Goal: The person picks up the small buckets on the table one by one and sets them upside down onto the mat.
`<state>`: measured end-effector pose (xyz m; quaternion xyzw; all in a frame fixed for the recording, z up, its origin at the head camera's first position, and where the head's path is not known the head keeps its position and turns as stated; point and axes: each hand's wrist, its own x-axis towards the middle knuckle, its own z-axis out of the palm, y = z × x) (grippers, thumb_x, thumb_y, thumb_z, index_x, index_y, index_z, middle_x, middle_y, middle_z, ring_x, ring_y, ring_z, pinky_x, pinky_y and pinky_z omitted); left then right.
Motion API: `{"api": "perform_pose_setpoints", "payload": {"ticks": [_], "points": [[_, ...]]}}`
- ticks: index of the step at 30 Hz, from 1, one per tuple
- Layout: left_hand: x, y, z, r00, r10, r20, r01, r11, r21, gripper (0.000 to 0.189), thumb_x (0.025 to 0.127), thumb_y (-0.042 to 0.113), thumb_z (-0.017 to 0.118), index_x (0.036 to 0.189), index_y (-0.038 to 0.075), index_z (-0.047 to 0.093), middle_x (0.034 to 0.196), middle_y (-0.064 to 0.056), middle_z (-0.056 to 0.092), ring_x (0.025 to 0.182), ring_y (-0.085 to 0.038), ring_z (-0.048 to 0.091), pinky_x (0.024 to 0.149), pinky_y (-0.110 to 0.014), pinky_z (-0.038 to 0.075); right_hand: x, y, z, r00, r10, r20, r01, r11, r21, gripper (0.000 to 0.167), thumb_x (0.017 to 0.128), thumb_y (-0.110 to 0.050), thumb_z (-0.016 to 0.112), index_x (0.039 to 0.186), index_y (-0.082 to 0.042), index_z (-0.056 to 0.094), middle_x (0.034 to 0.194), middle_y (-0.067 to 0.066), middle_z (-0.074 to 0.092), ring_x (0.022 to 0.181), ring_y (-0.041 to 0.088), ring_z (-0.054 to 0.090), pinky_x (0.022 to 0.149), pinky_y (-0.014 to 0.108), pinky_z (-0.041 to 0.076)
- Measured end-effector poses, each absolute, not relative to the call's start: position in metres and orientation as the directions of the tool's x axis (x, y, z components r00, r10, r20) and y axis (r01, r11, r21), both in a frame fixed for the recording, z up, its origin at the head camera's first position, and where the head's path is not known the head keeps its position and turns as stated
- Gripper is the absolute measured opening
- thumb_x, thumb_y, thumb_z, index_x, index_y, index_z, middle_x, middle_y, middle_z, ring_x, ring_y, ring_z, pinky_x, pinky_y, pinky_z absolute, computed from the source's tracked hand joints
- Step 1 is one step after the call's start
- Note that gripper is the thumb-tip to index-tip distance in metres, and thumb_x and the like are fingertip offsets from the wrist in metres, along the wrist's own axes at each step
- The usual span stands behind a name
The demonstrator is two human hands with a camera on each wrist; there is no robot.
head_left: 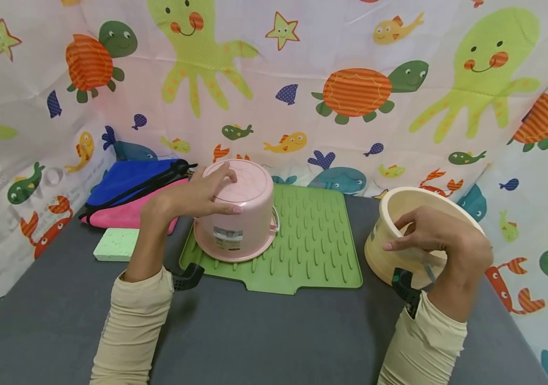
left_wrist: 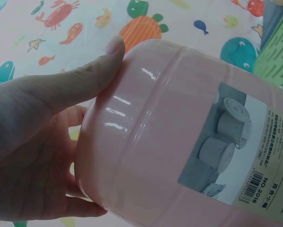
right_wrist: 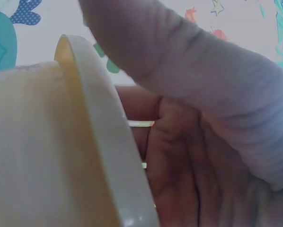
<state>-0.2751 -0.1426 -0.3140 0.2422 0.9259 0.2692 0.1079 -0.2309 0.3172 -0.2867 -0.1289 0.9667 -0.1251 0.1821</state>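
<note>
On its mouth, base up, a pink bucket [head_left: 247,219] stands on a green ridged mat [head_left: 317,240]. My left hand [head_left: 194,190] grips its base end, fingers over the top and thumb at the side; a printed label [left_wrist: 241,151] shows on the wall in the left wrist view. At the right, a cream bucket [head_left: 380,251] stands mouth up. Over its near rim [right_wrist: 101,127] is my right hand [head_left: 430,232], fingers bent on the inner side and thumb outside. The thumb tip leaves the right wrist view, so I cannot tell whether it pinches the rim.
Left of the mat lie a blue and pink drawstring bag [head_left: 129,184] with black cords and a pale green sponge [head_left: 116,244]. A grey surface [head_left: 274,331] spreads in front of the mat. Behind and at both sides hangs a sheet [head_left: 274,107] printed with sea animals.
</note>
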Motion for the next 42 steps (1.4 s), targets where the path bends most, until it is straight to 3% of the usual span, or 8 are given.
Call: {"api": "perform_pose_setpoints", "payload": {"ticks": [4, 7, 12, 19, 26, 33, 42], "points": [[-0.275, -0.144, -0.315, -0.857, 0.511, -0.069, 0.397, 0.74, 0.543, 0.064, 0.097, 0.047, 0.072, 0.141, 0.014, 0.04, 0.157, -0.019, 0.035, 0.147, -0.043, 0.017, 0.11, -0.063, 0.037, -0.233, 0.315, -0.29, -0.903, -0.297, -0.312, -0.213, 0.937, -0.276, 0.045, 0.085, -0.044, 0.084, 0.067, -0.016, 0.054, 0.061, -0.01, 0.037, 0.057, 0.007, 0.038, 0.056, 0.023, 0.033], [-0.276, -0.145, -0.317, -0.851, 0.521, -0.072, 0.407, 0.74, 0.536, 0.069, 0.098, 0.045, 0.071, 0.149, 0.011, 0.039, 0.166, -0.02, 0.027, 0.153, -0.047, 0.007, 0.119, -0.068, 0.026, -0.236, 0.314, -0.291, -0.896, -0.312, -0.316, -0.233, 0.936, -0.264, 0.04, 0.081, -0.042, 0.087, 0.067, -0.016, 0.06, 0.061, -0.01, 0.043, 0.059, 0.007, 0.043, 0.057, 0.024, 0.036], [-0.276, -0.146, -0.316, -0.844, 0.528, -0.097, 0.407, 0.747, 0.525, 0.083, 0.1, 0.044, 0.068, 0.163, 0.005, 0.03, 0.177, -0.018, 0.0, 0.159, -0.05, -0.016, 0.125, -0.074, 0.0, -0.237, 0.313, -0.288, -0.892, -0.308, -0.332, -0.228, 0.939, -0.258, 0.023, 0.077, -0.029, 0.09, 0.087, -0.012, 0.079, 0.071, -0.007, 0.064, 0.071, 0.013, 0.056, 0.062, 0.03, 0.047], [-0.275, -0.145, -0.312, -0.847, 0.52, -0.108, 0.395, 0.753, 0.526, 0.085, 0.099, 0.047, 0.068, 0.164, 0.008, 0.029, 0.177, -0.017, 0.0, 0.16, -0.048, -0.012, 0.125, -0.074, 0.007, -0.229, 0.315, -0.281, -0.945, -0.255, -0.204, -0.212, 0.954, -0.213, 0.015, 0.071, -0.007, 0.078, 0.083, -0.005, 0.071, 0.069, 0.0, 0.055, 0.071, 0.018, 0.053, 0.06, 0.031, 0.044], [-0.274, -0.144, -0.313, -0.845, 0.524, -0.101, 0.402, 0.75, 0.525, 0.084, 0.1, 0.046, 0.068, 0.163, 0.006, 0.03, 0.177, -0.019, -0.002, 0.158, -0.051, -0.014, 0.124, -0.076, 0.003, -0.216, 0.319, -0.273, -0.967, -0.223, -0.124, -0.185, 0.948, -0.259, 0.038, 0.074, -0.001, 0.073, 0.112, 0.002, 0.069, 0.088, 0.01, 0.065, 0.08, 0.023, 0.059, 0.066, 0.032, 0.046], [-0.276, -0.143, -0.31, -0.849, 0.518, -0.105, 0.397, 0.756, 0.521, 0.085, 0.1, 0.047, 0.067, 0.165, 0.008, 0.028, 0.178, -0.015, 0.0, 0.159, -0.049, -0.013, 0.126, -0.073, 0.007, -0.204, 0.318, -0.263, -0.969, -0.249, 0.005, -0.246, 0.954, -0.173, 0.028, 0.074, 0.0, 0.073, 0.102, -0.002, 0.069, 0.08, 0.004, 0.063, 0.079, 0.022, 0.056, 0.065, 0.032, 0.042], [-0.275, -0.144, -0.313, -0.849, 0.517, -0.106, 0.393, 0.753, 0.527, 0.085, 0.1, 0.045, 0.068, 0.165, 0.008, 0.027, 0.177, -0.016, 0.003, 0.159, -0.051, -0.014, 0.125, -0.075, 0.006, -0.184, 0.309, -0.258, -0.942, -0.274, 0.192, -0.304, 0.941, -0.15, 0.051, 0.083, 0.003, 0.078, 0.129, 0.009, 0.058, 0.108, 0.028, 0.068, 0.087, 0.035, 0.059, 0.068, 0.043, 0.052]]}}
